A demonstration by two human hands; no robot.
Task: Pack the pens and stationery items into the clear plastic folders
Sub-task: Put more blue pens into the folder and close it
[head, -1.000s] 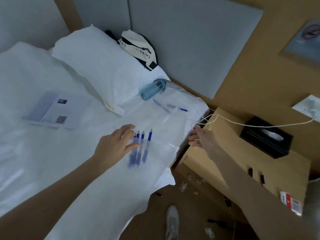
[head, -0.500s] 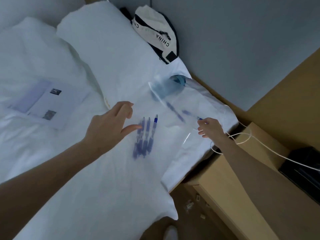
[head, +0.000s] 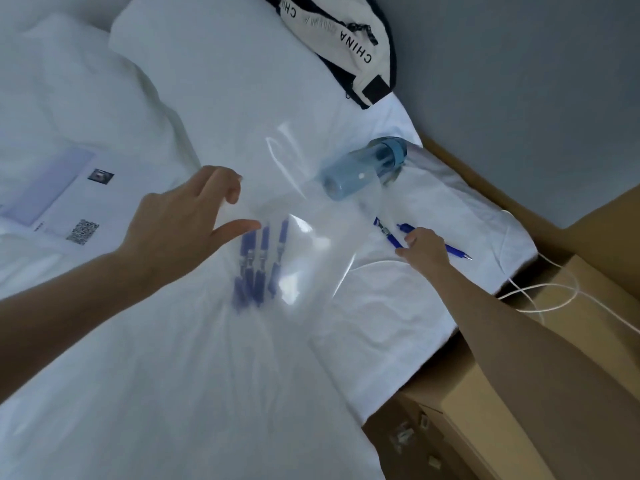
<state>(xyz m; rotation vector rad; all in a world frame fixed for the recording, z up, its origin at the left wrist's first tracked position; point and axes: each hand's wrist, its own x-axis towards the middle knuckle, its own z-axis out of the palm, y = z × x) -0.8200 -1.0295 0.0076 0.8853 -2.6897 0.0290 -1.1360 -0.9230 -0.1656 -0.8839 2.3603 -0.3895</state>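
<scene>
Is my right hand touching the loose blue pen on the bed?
Touching. The head view shows the right hand lying over the blue pen, fingertips on its barrel.

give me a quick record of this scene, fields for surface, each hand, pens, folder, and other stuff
surface: white bed sheet
left hand: open, raised above the packed pens
right hand: fingers on a loose blue pen
packed pens: three blue, side by side under the plastic
second loose pen: on the sheet beside the right hand
clear folder: flat over the pens
other: blue water bottle, printed paper, bag, white cable
</scene>
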